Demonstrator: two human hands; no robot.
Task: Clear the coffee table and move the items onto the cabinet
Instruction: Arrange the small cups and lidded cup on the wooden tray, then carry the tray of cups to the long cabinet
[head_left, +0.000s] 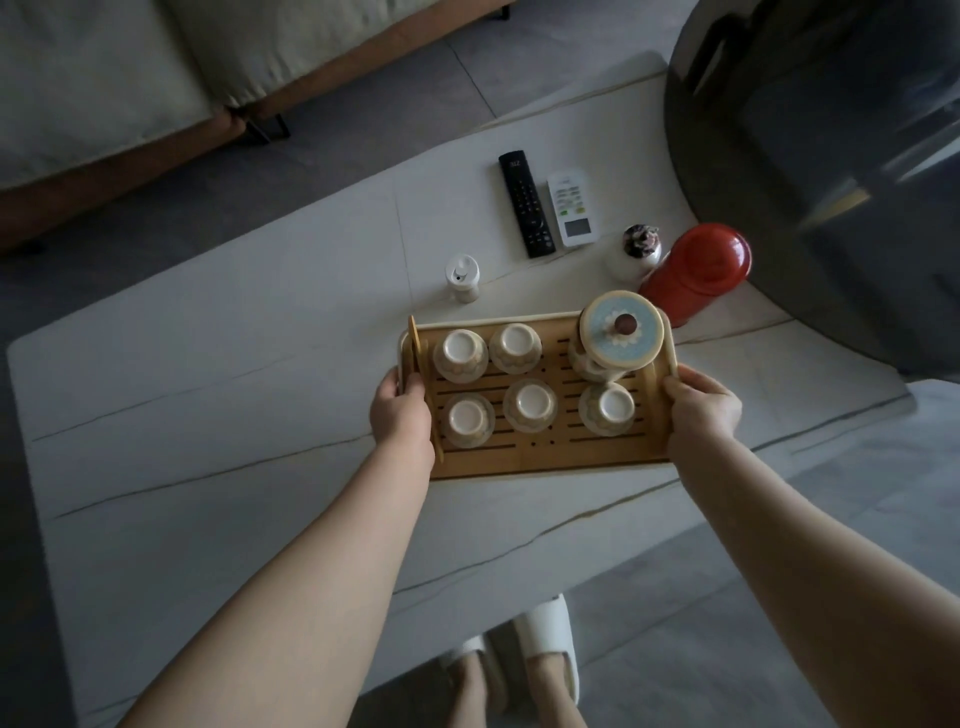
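Note:
A wooden slatted tea tray (545, 462) sits over the white marble coffee table (208, 415). On it stand several upturned ceramic cups (530, 405) and a teapot with a pale blue lid (621, 330). My left hand (400, 410) grips the tray's left edge, and my right hand (701, 405) grips its right edge. Whether the tray rests on the table or hangs just above it I cannot tell. Behind the tray lie a black remote (524, 202) and a white remote (571, 208). A small white bottle (462, 278), a little pot plant (639, 252) and a red canister (698, 270) stand there too.
A sofa with pale cushions (130, 78) runs along the far left. A dark round table (831, 171) overlaps the coffee table's far right corner. My feet in white slippers (540, 639) stand at the near edge on the grey tiled floor.

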